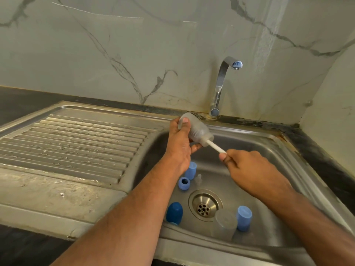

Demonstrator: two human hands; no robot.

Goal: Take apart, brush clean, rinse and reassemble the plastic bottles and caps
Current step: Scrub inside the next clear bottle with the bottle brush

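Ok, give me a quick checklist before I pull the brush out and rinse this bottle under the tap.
1. Left hand grips the clear plastic bottle: ok.
2. Right hand pinches the white brush handle, which enters the bottle's mouth: ok.
3. Chrome tap running: not ok, no water visible.
4. Round steel drain unblocked: ok, the blue caps lie around it.
5. Bottle interior clean: cannot tell.
6. Second clear bottle brushed: cannot tell.
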